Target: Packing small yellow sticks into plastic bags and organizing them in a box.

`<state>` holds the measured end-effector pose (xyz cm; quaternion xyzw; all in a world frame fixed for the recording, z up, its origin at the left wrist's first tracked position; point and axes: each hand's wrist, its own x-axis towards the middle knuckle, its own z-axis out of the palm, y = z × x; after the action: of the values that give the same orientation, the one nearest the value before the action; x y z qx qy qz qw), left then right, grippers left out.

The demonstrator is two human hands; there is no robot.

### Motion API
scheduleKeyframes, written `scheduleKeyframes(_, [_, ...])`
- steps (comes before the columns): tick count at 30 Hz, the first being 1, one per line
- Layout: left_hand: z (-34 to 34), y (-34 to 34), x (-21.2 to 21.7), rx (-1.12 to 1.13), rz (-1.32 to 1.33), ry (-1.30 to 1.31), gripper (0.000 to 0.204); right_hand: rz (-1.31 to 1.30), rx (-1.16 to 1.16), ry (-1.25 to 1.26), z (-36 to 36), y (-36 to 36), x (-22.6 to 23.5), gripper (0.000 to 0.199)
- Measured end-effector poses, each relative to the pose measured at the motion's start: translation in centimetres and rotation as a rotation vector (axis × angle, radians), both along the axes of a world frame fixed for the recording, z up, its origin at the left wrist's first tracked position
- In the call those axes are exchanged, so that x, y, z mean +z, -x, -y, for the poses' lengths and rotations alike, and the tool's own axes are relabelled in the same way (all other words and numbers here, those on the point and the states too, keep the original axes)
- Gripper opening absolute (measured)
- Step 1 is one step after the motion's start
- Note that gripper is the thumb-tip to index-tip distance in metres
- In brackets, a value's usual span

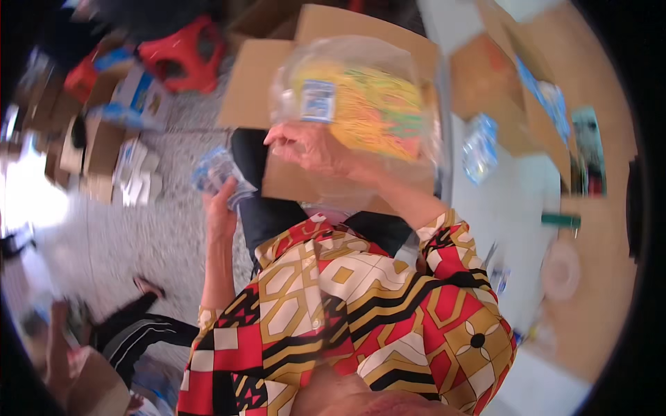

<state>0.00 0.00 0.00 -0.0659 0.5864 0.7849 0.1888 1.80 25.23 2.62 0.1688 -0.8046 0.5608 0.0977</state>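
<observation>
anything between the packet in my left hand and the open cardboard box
Yes: in this view, the dark-trousered left leg lies between the packet in the left hand and the cardboard box. A clear bag of mostly yellow contents also covers much of the box.

ok that shirt (361, 277) is loud lol, red, black, cream and mustard all over, with hexagons, diamonds, squares and zigzag stripes, a small pale button (316, 324) up front, sleeves (447, 244) stopping around the elbow, and dark trousers (279, 211)
</observation>
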Motion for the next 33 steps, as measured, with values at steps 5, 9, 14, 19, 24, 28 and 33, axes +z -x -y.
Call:
scheduleKeyframes(5, [-20.8, -10.8, 3.1, -0.276, -0.064, -0.14, 0.032, 0.345, -0.248, 0.053, -14.7, -16.6, 6.8, 0.03])
scheduleKeyframes(9, [-18.4, -6.9, 3.3, -0.619, -0.301, 0.024, 0.024, 0.293, -0.421, 0.228, -8.4, -16.1, 4.9, 0.04])
scheduleKeyframes(14, [-24.5, -10.1, 3.8, -0.805, -0.458, 0.073, 0.018, 0.129, -0.61, -0.018, -13.0, -19.7, 3.2, 0.033])
scheduleKeyframes(19, [-26.6, -11.0, 3.8, -0.808, -0.488, 0.072, 0.016, 0.075, -0.719, 0.12, -13.6, -20.9, 2.6, 0.026])
scheduleKeyframes(24, [-27.6, -10.4, 2.9, -0.834, -0.394, 0.078, 0.026, -0.011, -0.799, -0.102, -15.4, -20.3, 1.0, 0.026])
scheduleKeyframes(28, [-27.5, -10.5, 3.8, -0.811, -0.223, -0.025, 0.028, -0.002, -0.77, -0.062, -15.9, -19.8, 1.4, 0.026])
scheduleKeyframes(33, [-26.6, -9.8, 4.0, -0.87, -0.158, 0.055, 0.033, 0.009, -0.671, -0.061, -15.5, -19.7, 2.0, 0.03])
